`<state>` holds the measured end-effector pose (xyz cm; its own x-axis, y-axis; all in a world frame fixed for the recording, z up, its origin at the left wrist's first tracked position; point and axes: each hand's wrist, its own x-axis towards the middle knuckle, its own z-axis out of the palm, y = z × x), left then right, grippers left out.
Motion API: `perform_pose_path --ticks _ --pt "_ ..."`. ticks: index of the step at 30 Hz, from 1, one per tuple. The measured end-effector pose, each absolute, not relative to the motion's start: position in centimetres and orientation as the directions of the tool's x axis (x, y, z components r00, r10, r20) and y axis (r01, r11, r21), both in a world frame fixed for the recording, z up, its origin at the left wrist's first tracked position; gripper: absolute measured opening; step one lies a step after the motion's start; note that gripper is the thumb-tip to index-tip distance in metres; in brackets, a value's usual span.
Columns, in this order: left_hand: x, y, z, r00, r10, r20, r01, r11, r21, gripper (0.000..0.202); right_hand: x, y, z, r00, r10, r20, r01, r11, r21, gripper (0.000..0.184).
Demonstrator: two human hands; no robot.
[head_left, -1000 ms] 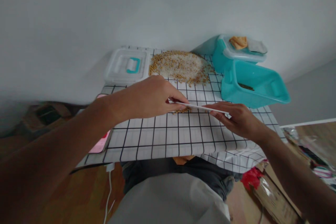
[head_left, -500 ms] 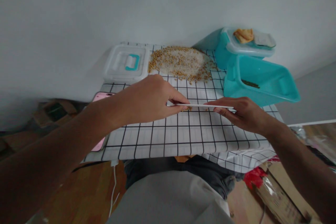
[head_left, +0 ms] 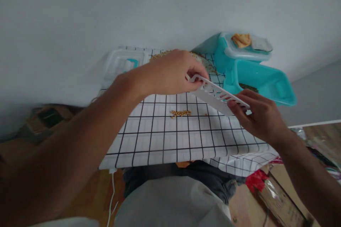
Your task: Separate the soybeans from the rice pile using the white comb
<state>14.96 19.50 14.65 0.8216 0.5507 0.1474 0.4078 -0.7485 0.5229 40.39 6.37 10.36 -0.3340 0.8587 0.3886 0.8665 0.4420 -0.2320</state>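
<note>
A thin white slotted plastic tray [head_left: 213, 95] is held up above the table, tilted, its right end nearer me. My left hand [head_left: 178, 72] pinches its left end, fingers closed on the edge. The other end sits between the thumb and fingers of my right hand [head_left: 259, 113]. On the cloth below lies a small heap of yellow beans [head_left: 181, 113], with a stray bean to its right. Behind my left hand, a larger spread of beans and pale grains [head_left: 209, 65] is mostly hidden. A teal bin [head_left: 269, 79] with some green bits [head_left: 247, 87] inside stands beyond my right hand.
A clear lid [head_left: 114, 65] with a teal handle lies at the back left. Behind the bin, a lidded teal box [head_left: 222, 55] carries a yellowish cloth [head_left: 241, 40] and a pale one. Checked cloth [head_left: 160, 142] covers the table. A white cable [head_left: 111, 198] hangs at the front left.
Both hands have raised the tray and moved it right, tipping it from edge-on so its slots show. The small bean heap is uncovered; my left arm now covers the pink phone and much of the grain spread.
</note>
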Motion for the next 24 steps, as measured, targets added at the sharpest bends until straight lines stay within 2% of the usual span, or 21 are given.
perform_pose_path --ticks 3,8,11,16,24 --pt "17.9 20.4 14.5 0.877 0.452 0.162 0.313 -0.794 0.520 0.026 39.9 4.2 10.1 -0.273 0.889 0.367 0.900 0.370 -0.228 0.029" --pt "23.2 21.2 13.5 0.954 0.229 0.196 0.105 -0.862 0.496 0.026 38.1 1.4 8.3 -0.125 0.937 0.327 0.935 0.221 -0.276 0.060" --pt "24.9 21.5 12.9 0.973 0.130 0.190 0.019 -0.869 0.495 0.029 37.2 0.7 7.2 -0.029 0.945 0.327 0.936 0.141 -0.324 0.064" --pt "23.9 21.7 13.1 0.985 0.076 0.155 -0.011 -0.867 0.499 0.029 35.2 0.5 6.8 0.021 0.935 0.354 0.913 0.126 -0.388 0.064" --pt "19.6 22.3 13.0 0.983 0.107 0.150 0.010 -0.843 0.537 0.030 31.0 1.1 6.7 -0.016 0.945 0.328 0.900 0.157 -0.407 0.069"
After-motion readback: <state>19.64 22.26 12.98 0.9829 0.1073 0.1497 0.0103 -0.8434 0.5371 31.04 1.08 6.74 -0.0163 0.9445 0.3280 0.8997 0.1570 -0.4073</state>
